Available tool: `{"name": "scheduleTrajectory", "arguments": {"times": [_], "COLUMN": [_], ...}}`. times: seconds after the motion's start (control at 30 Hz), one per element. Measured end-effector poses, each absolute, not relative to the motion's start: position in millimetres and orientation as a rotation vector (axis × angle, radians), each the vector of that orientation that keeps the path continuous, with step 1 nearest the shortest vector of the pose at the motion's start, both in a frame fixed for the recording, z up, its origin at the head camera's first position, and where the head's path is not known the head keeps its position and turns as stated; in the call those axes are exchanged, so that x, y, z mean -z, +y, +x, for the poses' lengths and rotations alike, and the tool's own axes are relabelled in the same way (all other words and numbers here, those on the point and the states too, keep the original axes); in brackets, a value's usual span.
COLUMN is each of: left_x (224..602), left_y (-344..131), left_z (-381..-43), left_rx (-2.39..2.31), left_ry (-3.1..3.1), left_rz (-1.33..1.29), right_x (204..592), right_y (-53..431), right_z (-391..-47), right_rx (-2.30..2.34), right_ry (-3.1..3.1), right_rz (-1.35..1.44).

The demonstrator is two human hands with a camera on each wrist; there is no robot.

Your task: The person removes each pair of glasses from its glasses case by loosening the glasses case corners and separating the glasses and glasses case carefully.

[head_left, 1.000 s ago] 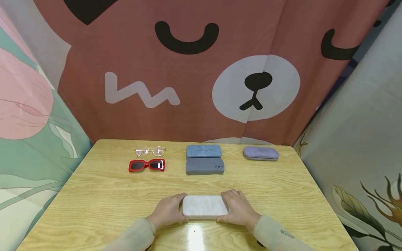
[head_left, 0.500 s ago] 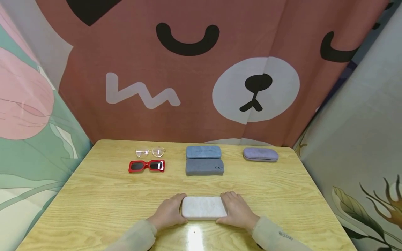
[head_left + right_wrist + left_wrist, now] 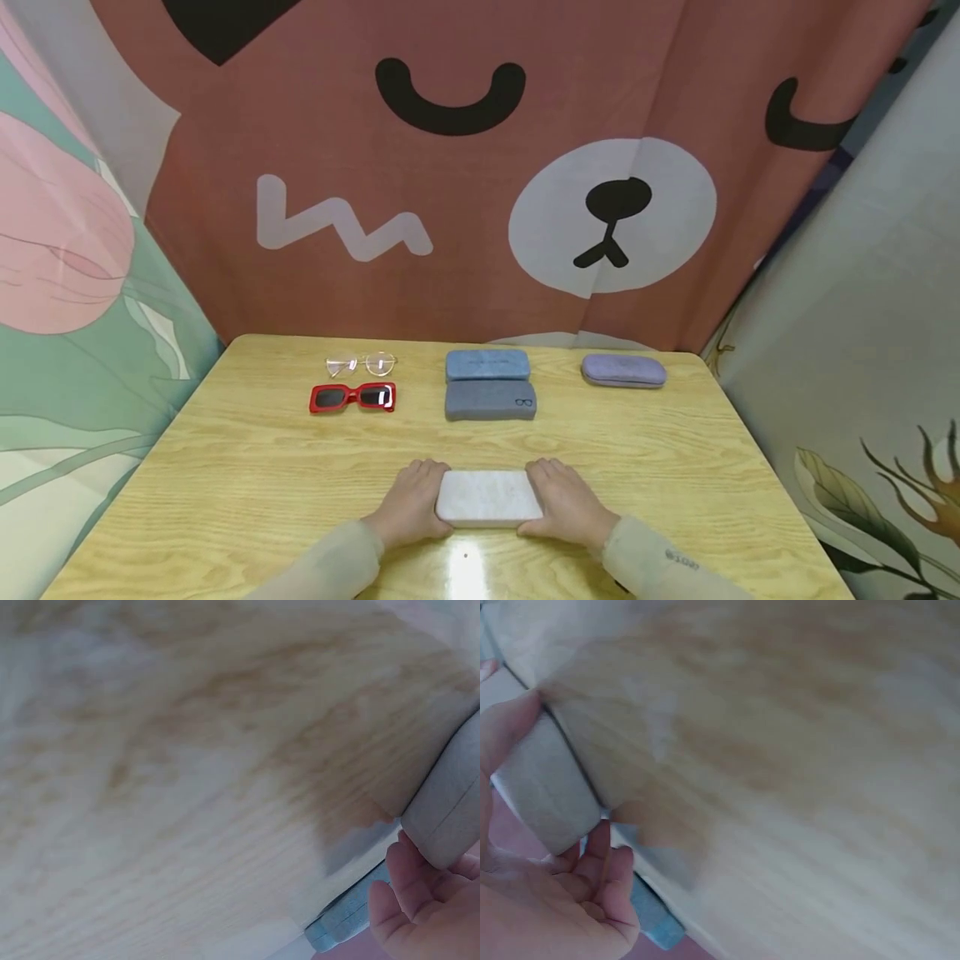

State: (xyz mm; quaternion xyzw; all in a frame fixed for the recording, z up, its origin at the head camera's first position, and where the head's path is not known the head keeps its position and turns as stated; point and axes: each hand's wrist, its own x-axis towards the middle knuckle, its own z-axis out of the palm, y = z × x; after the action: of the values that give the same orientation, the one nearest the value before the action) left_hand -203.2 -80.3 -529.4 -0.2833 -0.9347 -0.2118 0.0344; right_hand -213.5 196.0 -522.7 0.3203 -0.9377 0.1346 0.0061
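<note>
I had the white case point(image 3: 489, 498) between my hands, the left hand point(image 3: 414, 504) at its left end and the right hand point(image 3: 566, 507) at its right. On each, my fingers point(image 3: 595, 859) bent round the far corner and my thumb point(image 3: 510, 727) braced the near one, parted only as wide as the case. I could not tell whether its underside touched the table point(image 3: 262, 500). Beyond the white case lay the gray case point(image 3: 487, 402), with the blue case point(image 3: 487, 365) right behind; the purple case point(image 3: 624, 370) sat beyond it to the right, the red sunglasses point(image 3: 352, 397) and clear glasses point(image 3: 363, 362) beyond it to the left. The white case looked closed, so I judged a light, equal press from both ends best, wrists at one height to hold it level, nothing prying at the seam point(image 3: 457, 810). Squeezing one end harder could have twisted it.
</note>
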Motion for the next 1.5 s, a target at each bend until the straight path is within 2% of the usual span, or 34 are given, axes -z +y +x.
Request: {"name": "scheduleTrajectory", "arguments": {"times": [0.33, 0.7, 1.23, 1.5], "left_x": [531.4, 522.6, 530.5, 533.6], "left_y": [-80.5, -75.7, -77.9, -80.5], "left_z": [-207.6, -206.5, -205.8, -207.3], "left_rx": [0.774, 0.839, 0.929, 0.986], "left_ry": [-2.941, -3.063, -3.006, -2.989], "left_rz": [-0.832, -0.758, -0.762, -0.799], "right_x": [520.4, 521.0, 521.4, 518.4], "right_y": [196.0, 198.0, 204.3, 205.7], "right_z": [-215.9, -234.3, -249.1, -258.3], "right_rx": [-0.327, -0.275, -0.682, -0.644], "right_ry": [-2.91, -2.864, -2.972, -2.983], "right_rz": [1.1, 1.271, 1.358, 1.381]}}
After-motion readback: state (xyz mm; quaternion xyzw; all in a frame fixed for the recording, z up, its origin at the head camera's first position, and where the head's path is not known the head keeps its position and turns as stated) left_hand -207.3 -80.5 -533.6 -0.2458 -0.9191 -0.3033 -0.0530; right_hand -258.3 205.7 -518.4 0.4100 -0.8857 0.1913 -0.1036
